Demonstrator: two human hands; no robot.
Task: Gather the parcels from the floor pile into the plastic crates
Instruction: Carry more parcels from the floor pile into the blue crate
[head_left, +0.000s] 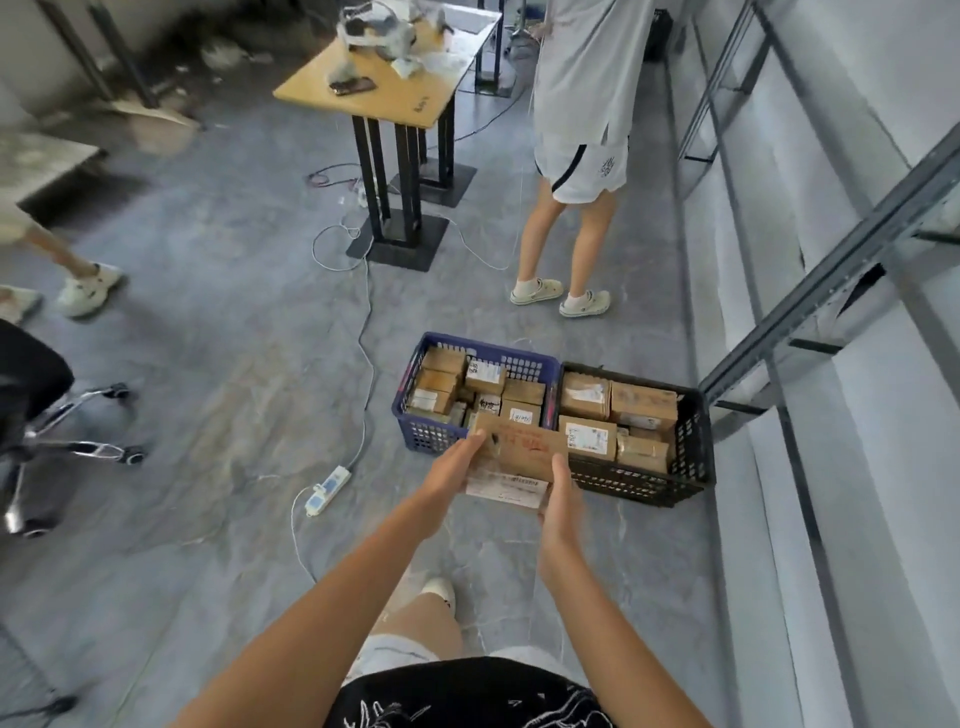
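Parcel: red writing, white label, unreadable.
Left hand: grips the 9 o'clock edge.
Right hand: grips the 3 o'clock edge.
Crates: blue crate, black crate, at 12 o'clock.

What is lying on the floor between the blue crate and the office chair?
In the head view, a white power strip with its cable lies on bare grey floor between the blue crate and the office chair.

Your cardboard parcel hides the near rim where the blue crate meets the black crate — its label print is too blurred to read. The office chair is cut off at the left edge, and the clutter on the table is smeared beyond telling.
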